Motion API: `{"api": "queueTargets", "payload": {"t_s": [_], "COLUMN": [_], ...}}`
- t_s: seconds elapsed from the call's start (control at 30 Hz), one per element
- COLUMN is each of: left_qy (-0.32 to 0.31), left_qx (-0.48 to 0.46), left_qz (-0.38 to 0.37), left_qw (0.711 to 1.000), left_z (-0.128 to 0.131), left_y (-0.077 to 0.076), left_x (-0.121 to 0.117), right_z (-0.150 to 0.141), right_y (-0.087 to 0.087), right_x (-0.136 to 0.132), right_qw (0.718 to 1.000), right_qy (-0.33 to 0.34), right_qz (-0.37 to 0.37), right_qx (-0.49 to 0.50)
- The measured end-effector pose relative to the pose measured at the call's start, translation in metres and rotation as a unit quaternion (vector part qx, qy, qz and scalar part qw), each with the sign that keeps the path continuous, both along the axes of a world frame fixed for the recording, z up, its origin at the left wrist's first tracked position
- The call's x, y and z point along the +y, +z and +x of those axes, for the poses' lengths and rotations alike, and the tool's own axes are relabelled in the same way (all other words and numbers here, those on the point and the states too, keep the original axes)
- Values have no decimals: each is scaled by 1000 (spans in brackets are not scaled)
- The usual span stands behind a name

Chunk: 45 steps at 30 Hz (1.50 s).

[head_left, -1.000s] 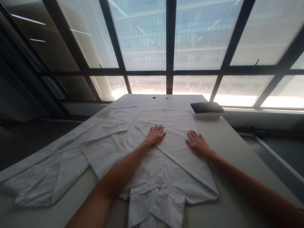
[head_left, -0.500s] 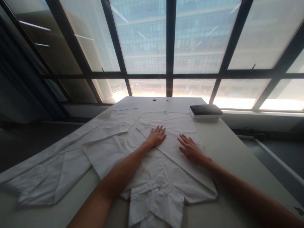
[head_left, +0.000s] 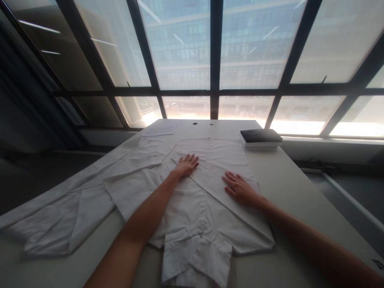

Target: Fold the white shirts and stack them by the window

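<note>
A white shirt (head_left: 192, 208) lies spread flat on a pale table (head_left: 288, 188), collar end towards me, its right sleeve folded diagonally across the body. My left hand (head_left: 186, 165) rests flat on the cloth near the upper end of that folded sleeve, fingers stretched out. My right hand (head_left: 239, 188) lies flat with fingers apart on the folded sleeve, a little nearer to me. Neither hand holds anything. The shirt's other sleeve (head_left: 60, 216) stretches out across the table to the left.
A stack of folded garments, dark on top of white (head_left: 261, 139), sits at the table's far right corner. A sheet of paper (head_left: 159, 130) lies at the far left. Two small round holes (head_left: 195, 123) mark the far edge. Large windows stand behind the table.
My left hand has slid away from me and slightly left along the cloth. My right hand has moved left and towards me over the folded sleeve.
</note>
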<state>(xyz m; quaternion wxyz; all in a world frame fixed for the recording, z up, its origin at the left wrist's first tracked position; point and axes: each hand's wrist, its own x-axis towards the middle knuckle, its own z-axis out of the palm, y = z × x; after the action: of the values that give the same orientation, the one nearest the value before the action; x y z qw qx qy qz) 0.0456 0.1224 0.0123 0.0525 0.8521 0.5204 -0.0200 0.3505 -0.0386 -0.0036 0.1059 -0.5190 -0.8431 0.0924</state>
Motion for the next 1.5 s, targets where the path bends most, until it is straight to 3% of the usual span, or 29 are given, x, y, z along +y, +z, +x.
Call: {"api": "queueTargets", "payload": {"t_s": [0.13,0.23,0.37,0.47,0.6,0.73,0.87,0.97,1.17,1.3,1.43,1.5], "left_qy": [89,83,-95,-219,-267,-203,-25,100,198,217,113,60], "left_qx": [5,-20,-96,-103,-70,-51,-23,-15,-27,-43,-56,-57], "left_qz": [23,50,111,73,0,1,23,50,58,83,131,114], "left_qw": [996,995,985,967,961,978,999,994,978,972,983,990], "left_z": [-16,-15,4,27,48,38,10,-9,-21,-18,-6,3], "left_y": [-1,-1,3,2,-6,-10,-10,-11,-9,-8,-11,-12], "left_x": [9,8,-6,-24,-37,-23,3,16,23,20,10,5], "right_z": [0,0,0,0,0,0,0,0,0,-1,-1,-1], "right_y": [1,1,1,-1,-1,0,1,0,0,3,4,4], "right_x": [-1,-1,0,1,1,1,0,1,0,-1,-1,-1], "right_qw": [1000,1000,1000,1000,1000,1000,1000,1000,1000,1000,1000,1000], "right_qy": [0,-1,0,5,3,2,-1,-2,-3,-5,-5,-3], "right_qz": [-2,-2,0,3,4,3,2,-1,-1,-8,-10,-8], "right_qx": [5,2,3,6,4,5,5,6,8,8,8,7]}}
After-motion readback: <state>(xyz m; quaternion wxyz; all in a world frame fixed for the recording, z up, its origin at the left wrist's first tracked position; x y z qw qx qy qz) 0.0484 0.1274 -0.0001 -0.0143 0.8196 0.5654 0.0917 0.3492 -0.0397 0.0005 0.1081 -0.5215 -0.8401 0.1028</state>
